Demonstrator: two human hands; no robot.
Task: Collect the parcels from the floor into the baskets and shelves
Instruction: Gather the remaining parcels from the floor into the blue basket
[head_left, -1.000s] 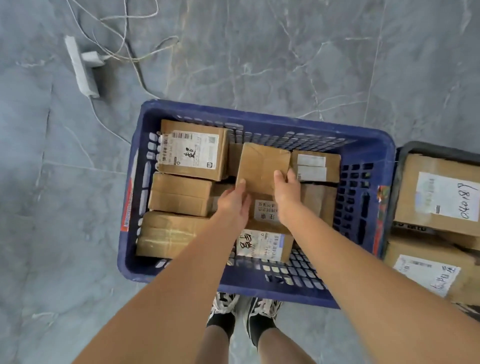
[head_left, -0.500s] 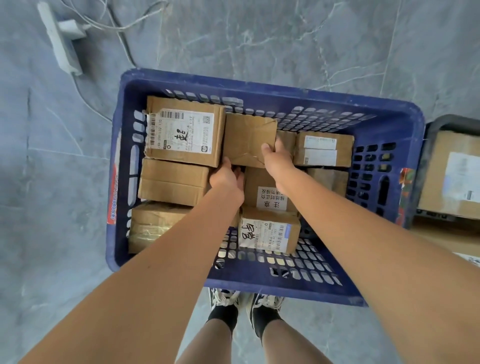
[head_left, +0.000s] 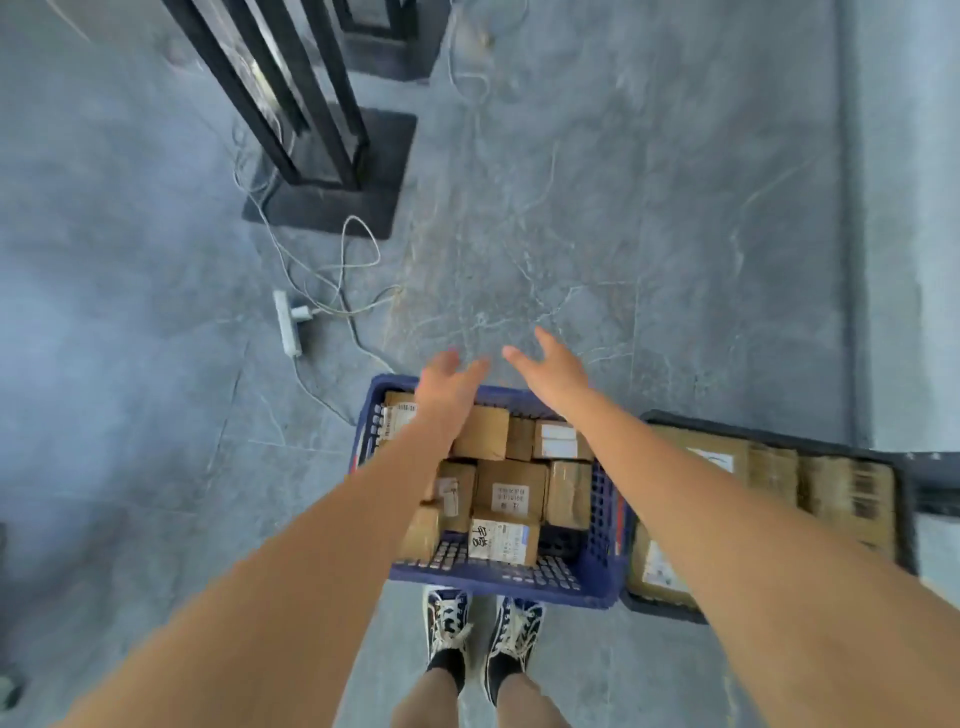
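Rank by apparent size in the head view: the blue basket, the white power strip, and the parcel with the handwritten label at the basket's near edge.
1. blue basket, plainly the largest.
2. parcel with the handwritten label.
3. white power strip, smallest as it looks, though it lies farther from the camera, so its true size against the parcel is unsure.

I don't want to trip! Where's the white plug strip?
The white power strip lies on the grey floor, left of the blue basket, below the black stand.
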